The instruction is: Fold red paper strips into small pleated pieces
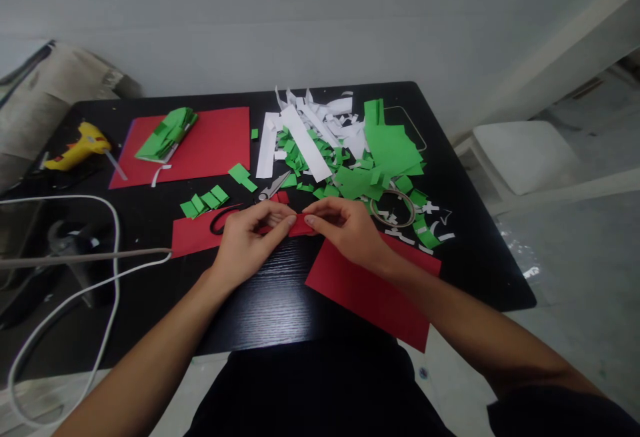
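Observation:
A small folded piece of red paper [301, 226] is pinched between both hands above the table's front middle. My left hand [253, 235] closes thumb and fingers on its left end, and my right hand [347, 227] grips its right end the same way. Just behind the left hand lie scissors [274, 186], their black handle partly covered by that hand. Under the right wrist rests a red paper sheet [370, 290], reaching past the table's front edge. Another red paper piece [195, 235] is beside the left hand, with several folded green paper pieces [205, 201] at its upper edge.
A heap of green paper scraps [313, 157] and white strips [305, 143] covers the back middle. To its right is a tape roll [411, 213]. At left are a yellow glue gun [83, 147], a large red sheet [220, 137] bearing a green bundle [169, 133], and a white cable [117, 237].

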A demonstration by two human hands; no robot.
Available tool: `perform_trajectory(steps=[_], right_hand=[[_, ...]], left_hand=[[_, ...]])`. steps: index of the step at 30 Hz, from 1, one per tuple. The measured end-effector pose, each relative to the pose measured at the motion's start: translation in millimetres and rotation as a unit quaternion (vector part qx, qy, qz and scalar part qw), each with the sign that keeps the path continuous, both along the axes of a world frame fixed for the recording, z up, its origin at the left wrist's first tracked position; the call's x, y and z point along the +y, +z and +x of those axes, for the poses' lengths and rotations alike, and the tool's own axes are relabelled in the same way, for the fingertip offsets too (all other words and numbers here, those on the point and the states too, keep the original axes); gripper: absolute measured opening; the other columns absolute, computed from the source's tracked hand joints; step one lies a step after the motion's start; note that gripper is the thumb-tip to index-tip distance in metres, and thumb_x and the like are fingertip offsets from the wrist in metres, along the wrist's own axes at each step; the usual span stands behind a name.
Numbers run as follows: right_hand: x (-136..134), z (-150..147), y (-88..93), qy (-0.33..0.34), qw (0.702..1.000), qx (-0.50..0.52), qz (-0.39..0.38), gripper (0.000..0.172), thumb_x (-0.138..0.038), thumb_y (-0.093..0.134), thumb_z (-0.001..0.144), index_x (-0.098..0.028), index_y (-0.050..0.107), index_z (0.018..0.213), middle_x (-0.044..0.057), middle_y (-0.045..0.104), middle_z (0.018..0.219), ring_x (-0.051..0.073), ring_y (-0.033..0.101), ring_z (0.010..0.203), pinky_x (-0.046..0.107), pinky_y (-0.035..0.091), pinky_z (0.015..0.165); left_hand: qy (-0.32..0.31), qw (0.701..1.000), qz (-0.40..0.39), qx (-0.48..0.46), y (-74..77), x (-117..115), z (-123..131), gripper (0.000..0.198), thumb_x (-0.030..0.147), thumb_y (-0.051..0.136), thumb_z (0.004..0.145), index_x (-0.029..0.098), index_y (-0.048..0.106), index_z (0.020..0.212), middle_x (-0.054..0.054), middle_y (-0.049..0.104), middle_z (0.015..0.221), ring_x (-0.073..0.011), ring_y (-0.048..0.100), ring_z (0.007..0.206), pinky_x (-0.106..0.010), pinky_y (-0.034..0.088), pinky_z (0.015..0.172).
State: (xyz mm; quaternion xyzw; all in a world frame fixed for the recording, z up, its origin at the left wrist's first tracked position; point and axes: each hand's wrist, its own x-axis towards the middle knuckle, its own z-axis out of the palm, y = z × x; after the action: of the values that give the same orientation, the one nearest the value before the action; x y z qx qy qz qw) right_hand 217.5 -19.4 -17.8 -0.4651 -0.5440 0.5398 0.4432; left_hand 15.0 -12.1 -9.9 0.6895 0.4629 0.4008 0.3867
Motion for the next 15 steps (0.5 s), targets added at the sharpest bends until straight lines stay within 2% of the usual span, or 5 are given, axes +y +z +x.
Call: perform_trajectory(steps=[6, 15], right_hand=[[1.4, -0.3, -2.7, 0.028, 0.999, 0.014, -0.028, 0.016, -0.031, 0.079, 0.084, -0.018, 0.075, 0.091, 0.004, 0.078, 0.085, 0.018, 0.076, 0.075, 0.033, 0.064, 0.075], [0.1, -2.2, -1.8, 0.018, 0.999, 0.028, -0.033, 0.014, -0.029, 0.078, 0.082, -0.018, 0.075, 0.090, 0.003, 0.077, 0.082, 0.017, 0.074, 0.073, 0.033, 0.063, 0.074]], left_hand=[[-0.003, 1.000, -0.003, -0.006, -0.1, -0.2, 0.4, 0.010, 0.028, 0.075, 0.091, 0.018, 0.074, 0.092, -0.002, 0.077, 0.078, -0.0139, 0.071, 0.068, -0.024, 0.060, 0.066], [-0.025, 1.000, 0.003, 0.005, 0.6, -0.2, 1.3, 0.008, 0.025, 0.074, 0.091, 0.018, 0.075, 0.094, -0.003, 0.077, 0.080, -0.0140, 0.072, 0.070, -0.024, 0.061, 0.069]])
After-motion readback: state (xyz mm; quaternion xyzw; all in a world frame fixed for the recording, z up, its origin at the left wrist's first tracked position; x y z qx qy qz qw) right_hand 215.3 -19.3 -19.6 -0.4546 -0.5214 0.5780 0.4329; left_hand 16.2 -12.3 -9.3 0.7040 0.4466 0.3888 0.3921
